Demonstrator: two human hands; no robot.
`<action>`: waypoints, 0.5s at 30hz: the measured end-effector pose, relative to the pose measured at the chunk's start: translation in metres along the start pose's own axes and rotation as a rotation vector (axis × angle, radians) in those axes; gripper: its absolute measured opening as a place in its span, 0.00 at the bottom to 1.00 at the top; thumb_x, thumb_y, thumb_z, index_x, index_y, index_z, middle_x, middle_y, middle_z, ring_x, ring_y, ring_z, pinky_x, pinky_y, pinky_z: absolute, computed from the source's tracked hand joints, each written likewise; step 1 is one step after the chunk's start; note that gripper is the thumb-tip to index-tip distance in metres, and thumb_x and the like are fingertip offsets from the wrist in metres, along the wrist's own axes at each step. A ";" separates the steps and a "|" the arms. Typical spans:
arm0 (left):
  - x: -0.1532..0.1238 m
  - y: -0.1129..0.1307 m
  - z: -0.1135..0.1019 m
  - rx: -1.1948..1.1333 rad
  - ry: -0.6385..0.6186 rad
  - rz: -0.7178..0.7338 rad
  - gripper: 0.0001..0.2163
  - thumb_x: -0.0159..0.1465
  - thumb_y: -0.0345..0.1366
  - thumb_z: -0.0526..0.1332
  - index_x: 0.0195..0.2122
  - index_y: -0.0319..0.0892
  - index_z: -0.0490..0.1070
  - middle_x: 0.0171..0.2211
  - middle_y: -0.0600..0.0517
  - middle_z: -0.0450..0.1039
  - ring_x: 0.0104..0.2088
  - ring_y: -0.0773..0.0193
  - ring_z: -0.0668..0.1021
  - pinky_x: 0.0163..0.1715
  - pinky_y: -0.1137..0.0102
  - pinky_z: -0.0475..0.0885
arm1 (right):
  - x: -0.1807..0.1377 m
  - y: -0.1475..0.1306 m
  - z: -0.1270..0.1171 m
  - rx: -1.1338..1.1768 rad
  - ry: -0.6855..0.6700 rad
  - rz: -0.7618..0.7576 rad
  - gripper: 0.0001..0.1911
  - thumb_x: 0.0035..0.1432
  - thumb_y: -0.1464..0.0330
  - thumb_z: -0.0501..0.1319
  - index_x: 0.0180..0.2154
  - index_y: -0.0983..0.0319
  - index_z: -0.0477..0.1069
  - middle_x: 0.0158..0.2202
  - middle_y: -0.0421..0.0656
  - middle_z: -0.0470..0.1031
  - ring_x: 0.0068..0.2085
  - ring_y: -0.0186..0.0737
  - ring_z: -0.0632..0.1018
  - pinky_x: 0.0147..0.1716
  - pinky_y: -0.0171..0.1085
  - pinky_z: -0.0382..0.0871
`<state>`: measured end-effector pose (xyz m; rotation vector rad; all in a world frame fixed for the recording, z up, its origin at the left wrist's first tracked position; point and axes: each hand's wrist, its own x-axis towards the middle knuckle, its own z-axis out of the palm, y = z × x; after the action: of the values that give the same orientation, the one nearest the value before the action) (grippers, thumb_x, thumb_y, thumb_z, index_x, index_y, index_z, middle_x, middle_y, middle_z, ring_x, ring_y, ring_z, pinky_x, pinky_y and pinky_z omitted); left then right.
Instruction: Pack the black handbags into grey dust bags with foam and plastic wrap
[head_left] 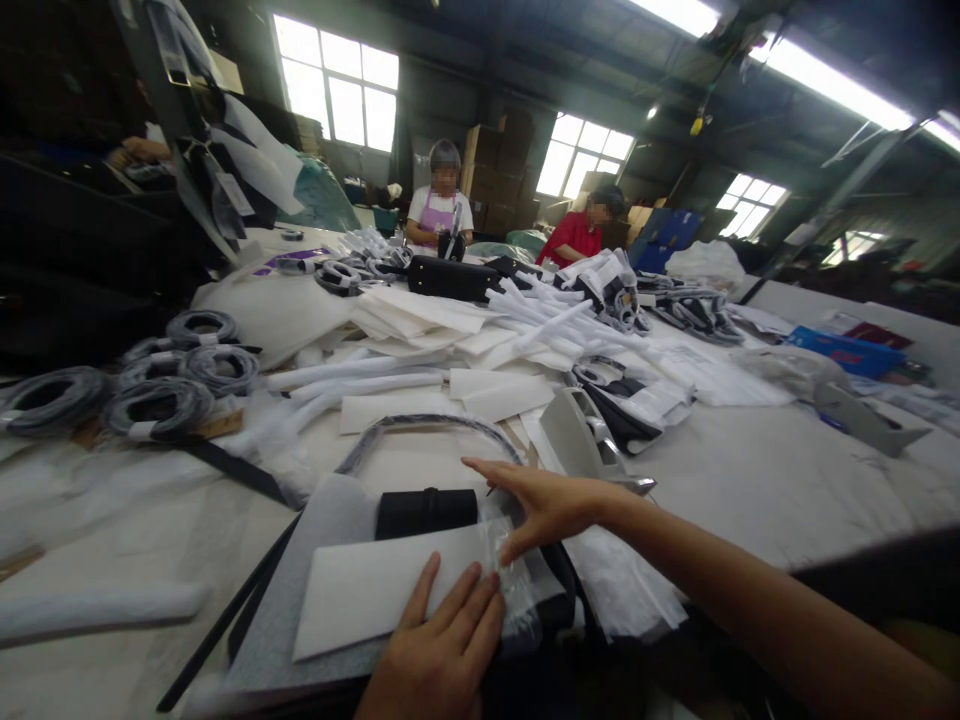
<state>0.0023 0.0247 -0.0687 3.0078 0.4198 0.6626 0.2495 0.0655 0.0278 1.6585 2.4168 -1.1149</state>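
My left hand (439,650) lies flat, fingers stretched out, on a white foam sheet (375,595) that covers the lower part of a black bag (426,510). My right hand (544,505) reaches in from the right with fingers spread and rests on the bag's right edge, touching a clear plastic wrap (510,575). The bag's grey wrapped handle (427,430) arches behind it. A grey felt sheet (330,520) lies under the bag.
A tape dispenser (585,440) stands just behind my right hand. Coils of grey cord (161,385) lie at left, and stacks of white foam sheets and rolls (465,340) fill the middle. Two people work at the table's far end. A blue box (844,350) sits at right.
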 end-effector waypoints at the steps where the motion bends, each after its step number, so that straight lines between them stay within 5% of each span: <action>1: 0.000 0.000 -0.002 -0.012 0.014 0.015 0.32 0.53 0.23 0.53 0.62 0.39 0.63 0.62 0.50 0.68 0.63 0.58 0.68 0.70 0.51 0.36 | -0.004 -0.001 0.007 -0.027 0.027 -0.005 0.63 0.46 0.54 0.73 0.71 0.59 0.35 0.72 0.55 0.46 0.68 0.56 0.57 0.67 0.53 0.46; 4: 0.002 -0.001 -0.006 -0.062 0.010 0.009 0.34 0.52 0.24 0.54 0.64 0.38 0.60 0.63 0.49 0.66 0.64 0.57 0.67 0.70 0.51 0.37 | -0.005 0.001 0.023 -0.117 0.074 0.020 0.70 0.38 0.51 0.75 0.71 0.60 0.37 0.71 0.57 0.48 0.69 0.64 0.53 0.66 0.63 0.34; 8: 0.005 0.001 -0.014 -0.124 -0.098 -0.049 0.37 0.50 0.22 0.54 0.64 0.38 0.59 0.65 0.49 0.63 0.65 0.57 0.65 0.70 0.51 0.45 | 0.003 0.007 0.021 -0.108 0.045 0.026 0.64 0.42 0.51 0.74 0.71 0.58 0.42 0.69 0.57 0.54 0.67 0.66 0.58 0.65 0.62 0.42; 15: 0.008 0.006 -0.024 -0.195 -0.161 -0.116 0.37 0.49 0.22 0.54 0.64 0.40 0.60 0.66 0.50 0.61 0.66 0.56 0.63 0.69 0.47 0.45 | -0.008 0.005 0.021 0.003 0.145 -0.012 0.45 0.54 0.62 0.70 0.68 0.61 0.54 0.63 0.53 0.67 0.64 0.53 0.66 0.67 0.54 0.40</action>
<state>0.0008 0.0204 -0.0431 2.8003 0.4853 0.4219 0.2497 0.0488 0.0125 1.7875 2.5132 -1.0341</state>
